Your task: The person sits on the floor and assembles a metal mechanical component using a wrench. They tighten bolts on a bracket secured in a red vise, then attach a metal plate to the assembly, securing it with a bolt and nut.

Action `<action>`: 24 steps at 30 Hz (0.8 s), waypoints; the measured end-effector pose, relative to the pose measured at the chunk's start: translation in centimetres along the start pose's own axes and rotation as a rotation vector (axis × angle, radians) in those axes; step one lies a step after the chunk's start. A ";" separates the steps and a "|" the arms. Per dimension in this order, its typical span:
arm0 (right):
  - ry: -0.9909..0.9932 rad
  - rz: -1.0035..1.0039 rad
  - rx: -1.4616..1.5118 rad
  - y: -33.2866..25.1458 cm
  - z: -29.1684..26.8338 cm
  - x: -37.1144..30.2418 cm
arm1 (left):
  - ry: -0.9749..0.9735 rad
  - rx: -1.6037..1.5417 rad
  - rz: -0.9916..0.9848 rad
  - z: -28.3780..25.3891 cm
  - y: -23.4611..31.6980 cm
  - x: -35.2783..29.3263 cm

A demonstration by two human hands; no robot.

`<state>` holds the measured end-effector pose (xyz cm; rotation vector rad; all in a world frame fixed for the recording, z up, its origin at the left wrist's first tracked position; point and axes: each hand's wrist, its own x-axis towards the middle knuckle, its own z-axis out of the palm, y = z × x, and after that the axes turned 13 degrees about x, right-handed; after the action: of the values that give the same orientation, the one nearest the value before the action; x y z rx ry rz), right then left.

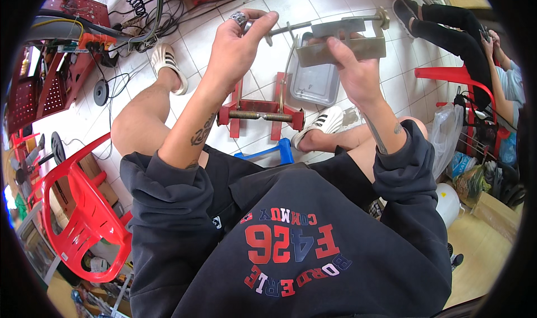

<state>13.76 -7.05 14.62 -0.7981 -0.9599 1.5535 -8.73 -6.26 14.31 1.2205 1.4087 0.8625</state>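
Note:
My right hand (358, 74) grips a dull metal bracket (341, 50), its thumb pressed on the near face. A long metal rod (358, 20) runs crosswise through the bracket, with a brass-coloured nut (384, 18) at its right end. Close to the rod's left end, my left hand (238, 43) is closed, thumb against fingers, around a small shiny metal piece (246, 27). A small washer-like disc (268, 40) sits on the rod beside that thumb. Below the hands stands a red metal stand (260, 116) with springs on its crossbar.
A clear plastic tub (316, 83) lies on the tiled floor behind the stand. A blue plastic piece (285, 150) is between my legs. Red chairs (84, 223) stand at both sides. Black cables (173, 18) cross the far floor. Another person's legs (456, 29) are at the right.

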 end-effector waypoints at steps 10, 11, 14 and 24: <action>-0.033 0.007 0.026 0.3 -0.4 -0.2 | 0.002 -0.053 -0.006 0.2 -0.8 0.5; -0.034 0.010 0.035 0.4 -0.5 -0.2 | 0.002 -0.052 -0.011 0.2 -0.9 0.4; -0.107 0.073 0.093 0.1 -0.3 -0.4 | -0.026 -0.018 -0.037 0.2 -0.8 0.4; 0.046 0.022 -0.084 -0.1 -0.3 0.8 | 0.152 0.260 0.056 -0.4 -2.1 1.1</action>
<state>13.92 -6.18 14.53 -0.9023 -0.9905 1.5157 -9.49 -5.65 12.13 1.4197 1.6555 0.8437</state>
